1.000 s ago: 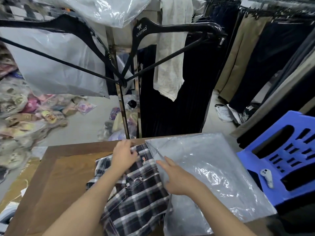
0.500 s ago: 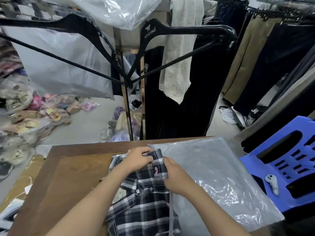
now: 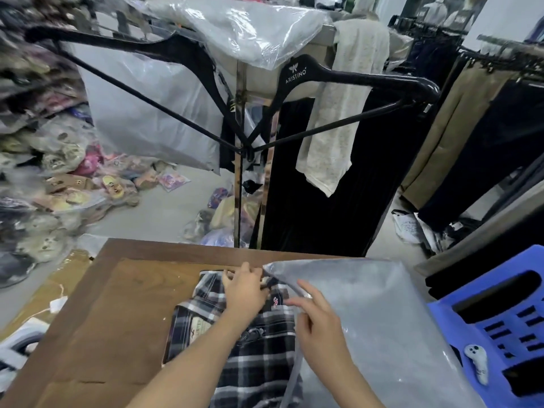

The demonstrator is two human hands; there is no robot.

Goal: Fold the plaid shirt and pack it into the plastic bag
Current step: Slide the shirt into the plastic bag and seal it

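A dark plaid shirt [image 3: 259,357] lies on the brown table [image 3: 123,313] with its collar end toward the far edge and a paper tag showing at its left side. A grey translucent plastic bag [image 3: 374,325] lies flat to its right, overlapping the shirt's right edge. My left hand [image 3: 245,290] rests on the shirt's far end and its fingers pinch the fabric near the bag's far corner. My right hand [image 3: 316,318] holds the bag's left edge, lifting it slightly over the shirt.
A clothes rack with black hangers [image 3: 338,81] and a white towel [image 3: 341,113] stands just beyond the table. A blue plastic stool [image 3: 500,313] with a small white controller [image 3: 477,362] sits at right. Packaged goods cover the floor at left.
The view tilted upward a little. My left hand slid toward the shirt's far end, and my right hand shifted from the shirt onto the bag's left edge.
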